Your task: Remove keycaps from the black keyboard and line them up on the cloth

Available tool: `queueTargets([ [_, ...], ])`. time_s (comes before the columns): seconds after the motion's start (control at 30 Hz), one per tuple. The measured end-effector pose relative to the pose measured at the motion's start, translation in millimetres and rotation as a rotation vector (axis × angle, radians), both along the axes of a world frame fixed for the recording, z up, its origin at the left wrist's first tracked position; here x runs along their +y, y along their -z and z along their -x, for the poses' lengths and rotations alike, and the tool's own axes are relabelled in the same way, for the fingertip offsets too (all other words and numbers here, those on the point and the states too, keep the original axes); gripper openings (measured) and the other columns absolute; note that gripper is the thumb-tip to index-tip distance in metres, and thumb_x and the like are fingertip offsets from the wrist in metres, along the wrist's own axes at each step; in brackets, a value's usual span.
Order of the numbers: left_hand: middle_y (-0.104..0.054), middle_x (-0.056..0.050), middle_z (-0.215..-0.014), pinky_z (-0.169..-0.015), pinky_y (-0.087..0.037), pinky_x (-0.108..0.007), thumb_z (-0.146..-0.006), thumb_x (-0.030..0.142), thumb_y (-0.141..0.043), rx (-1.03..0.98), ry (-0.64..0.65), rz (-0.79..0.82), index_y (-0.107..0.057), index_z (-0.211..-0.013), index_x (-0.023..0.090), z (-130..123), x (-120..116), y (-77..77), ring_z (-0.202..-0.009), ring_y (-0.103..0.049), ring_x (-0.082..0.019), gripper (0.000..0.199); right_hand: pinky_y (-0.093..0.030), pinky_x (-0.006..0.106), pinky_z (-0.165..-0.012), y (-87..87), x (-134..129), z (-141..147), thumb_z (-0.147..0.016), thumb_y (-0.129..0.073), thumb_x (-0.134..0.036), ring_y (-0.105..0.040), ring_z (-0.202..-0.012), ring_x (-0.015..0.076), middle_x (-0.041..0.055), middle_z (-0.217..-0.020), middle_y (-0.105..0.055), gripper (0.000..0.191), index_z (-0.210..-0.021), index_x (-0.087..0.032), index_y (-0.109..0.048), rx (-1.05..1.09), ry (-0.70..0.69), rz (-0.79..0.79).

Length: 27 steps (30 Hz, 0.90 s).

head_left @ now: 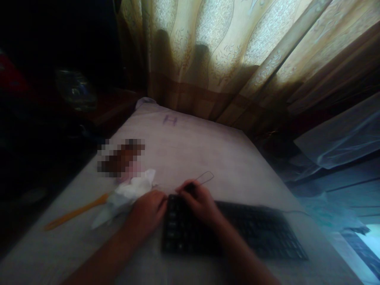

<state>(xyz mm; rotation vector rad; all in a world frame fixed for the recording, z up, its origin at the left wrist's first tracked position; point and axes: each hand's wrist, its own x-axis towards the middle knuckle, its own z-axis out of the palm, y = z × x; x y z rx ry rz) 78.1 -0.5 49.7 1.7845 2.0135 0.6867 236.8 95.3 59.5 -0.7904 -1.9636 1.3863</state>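
A black keyboard (pixel 252 229) lies across the near part of the pale surface. My left hand (pixel 150 209) is closed at its far left corner, thumb and fingertips pressed to the edge. Over the same corner, my right hand (pixel 198 200) is curled in a pinch above the keys. A thin wire loop (pixel 209 175) sticks out past its fingers, with something dark in the grip whose shape is too blurred to make out. Crumpled white tissue or cloth (pixel 130 192) lies just left of my left hand. From under it extends an orange handle-like stick (pixel 77 211).
A pixelated brown and pink patch (pixel 121 158) sits beyond the tissue. Patterned curtains (pixel 190 59) hang behind the table surface (pixel 202 138). A clear plastic container (pixel 77 89) stands in the dark at left. The keyboard cable (pixel 297 212) runs off to the right.
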Motion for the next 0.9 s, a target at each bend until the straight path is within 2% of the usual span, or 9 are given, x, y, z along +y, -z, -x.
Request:
queueTargets([
  [0.17, -0.062, -0.004, -0.08, -0.07, -0.041, -0.03, -0.084, 0.02, -0.042, 0.021, 0.007, 0.024, -0.059, -0.078, 0.019, 1, 0, 1.7, -0.077, -0.057, -0.019, 0.018, -0.053, 0.03, -0.076, 0.7, 2, 5, -0.081, -0.058, -0.023, -0.066, -0.083, 0.0156, 0.002, -0.087, -0.07, 0.01, -0.091, -0.02, -0.056, -0.037, -0.044, -0.013],
  [0.5, -0.061, -0.004, -0.078, -0.069, -0.041, -0.03, -0.083, 0.017, -0.043, 0.005, 0.01, 0.003, -0.058, -0.076, 0.019, 2, 1, 1.7, -0.075, -0.057, -0.019, 0.016, -0.052, 0.026, -0.07, -13.2, 13, 11, -0.083, -0.054, -0.016, -0.066, -0.076, 0.0141, 0.0006, -0.081, -0.07, 0.009, -0.088, -0.02, -0.06, -0.207, -0.236, -0.211],
  [0.7, -0.062, -0.005, -0.079, -0.069, -0.041, -0.031, -0.084, 0.018, -0.042, -0.018, -0.001, 0.022, -0.06, -0.078, 0.019, 2, 1, 3.0, -0.076, -0.057, -0.02, 0.018, -0.05, 0.029, -0.076, -12.3, 14, 15, -0.081, -0.058, -0.016, -0.064, -0.079, 0.0168, 0.0029, -0.082, -0.069, 0.009, -0.086, -0.02, -0.064, -0.299, -0.269, -0.519],
  [0.77, -0.062, -0.005, -0.079, -0.07, -0.041, -0.031, -0.084, 0.019, -0.042, -0.014, -0.005, 0.028, -0.06, -0.08, 0.018, 1, 1, 3.0, -0.076, -0.057, -0.02, 0.019, -0.05, 0.029, -0.076, -11.5, 14, 15, -0.082, -0.057, -0.016, -0.064, -0.079, 0.0174, 0.0038, -0.082, -0.069, 0.01, -0.087, -0.019, -0.064, -0.326, -0.3, -0.57],
  [0.83, -0.062, -0.005, -0.08, -0.07, -0.041, -0.031, -0.085, 0.02, -0.042, -0.005, -0.001, 0.019, -0.06, -0.08, 0.018, 1, 1, 2.4, -0.077, -0.058, -0.02, 0.02, -0.05, 0.029, -0.077, -10.3, 15, 15, -0.083, -0.056, -0.015, -0.065, -0.08, 0.0172, 0.0039, -0.083, -0.069, 0.011, -0.088, -0.019, -0.064, -0.339, -0.325, -0.568],
  [0.9, -0.062, -0.005, -0.08, -0.071, -0.041, -0.031, -0.085, 0.019, -0.041, 0.004, 0.006, 0.009, -0.06, -0.079, 0.018, 1, 1, 1.8, -0.077, -0.058, -0.02, 0.019, -0.05, 0.028, -0.077, -8.5, 14, 13, -0.083, -0.054, -0.014, -0.065, -0.081, 0.0162, 0.003, -0.084, -0.07, 0.012, -0.087, -0.02, -0.063, -0.294, -0.3, -0.492],
])
